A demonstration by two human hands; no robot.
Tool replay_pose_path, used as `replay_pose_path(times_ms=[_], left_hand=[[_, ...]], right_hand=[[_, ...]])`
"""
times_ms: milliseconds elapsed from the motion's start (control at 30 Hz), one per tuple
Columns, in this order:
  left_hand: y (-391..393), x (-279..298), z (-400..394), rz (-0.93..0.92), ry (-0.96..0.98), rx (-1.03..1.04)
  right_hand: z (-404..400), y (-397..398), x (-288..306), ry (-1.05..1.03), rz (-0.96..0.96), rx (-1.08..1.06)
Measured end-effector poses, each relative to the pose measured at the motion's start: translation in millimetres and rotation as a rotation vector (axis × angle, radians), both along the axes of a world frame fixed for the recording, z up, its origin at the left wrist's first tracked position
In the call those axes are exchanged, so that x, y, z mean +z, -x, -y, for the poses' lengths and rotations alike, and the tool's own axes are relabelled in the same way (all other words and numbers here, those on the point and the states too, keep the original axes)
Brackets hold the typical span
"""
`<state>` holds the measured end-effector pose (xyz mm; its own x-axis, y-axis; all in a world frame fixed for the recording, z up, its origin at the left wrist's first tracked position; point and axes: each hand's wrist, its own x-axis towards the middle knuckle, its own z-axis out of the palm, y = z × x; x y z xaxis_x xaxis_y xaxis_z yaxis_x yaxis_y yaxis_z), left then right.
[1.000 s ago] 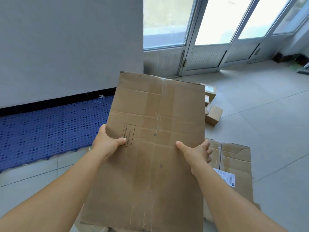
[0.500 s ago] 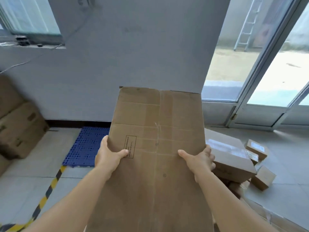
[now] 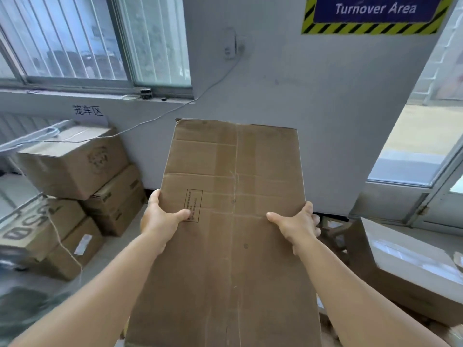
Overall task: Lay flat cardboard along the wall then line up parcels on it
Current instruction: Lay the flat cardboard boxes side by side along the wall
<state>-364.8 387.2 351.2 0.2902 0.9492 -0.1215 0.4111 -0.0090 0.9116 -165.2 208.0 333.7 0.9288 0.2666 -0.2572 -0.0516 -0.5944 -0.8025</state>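
A flattened brown cardboard sheet with fold lines and a small printed box fills the middle of the view, held up in front of me above the floor. My left hand grips its left edge, thumb on top. My right hand grips the right edge the same way. The sheet's far end points at a grey wall. A large taped parcel lies at the lower right, partly hidden behind my right forearm.
Stacked brown cartons stand against the wall at the left under a window. A "Turnover Area" sign hangs on the wall. Glass doors are at the right. A cable runs down the wall.
My view has swung up and to the left: the blue floor mat and small parcels have left the view, and the stacked cartons and the sign have come in. Both hands keep their grip on the sheet.
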Motion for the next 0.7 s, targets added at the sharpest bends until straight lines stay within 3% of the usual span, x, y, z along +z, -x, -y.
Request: replay_pose_path(times_ms=[400,700], left_hand=[[97,16,-111,0.045,-0.012,0.188],[69,-10,-216,0.037,0.015,0.259]], right_hand=[[-147,64,19,-0.086,0.027,0.205],[-263,26,0,-0.097,-0.003,0.287]])
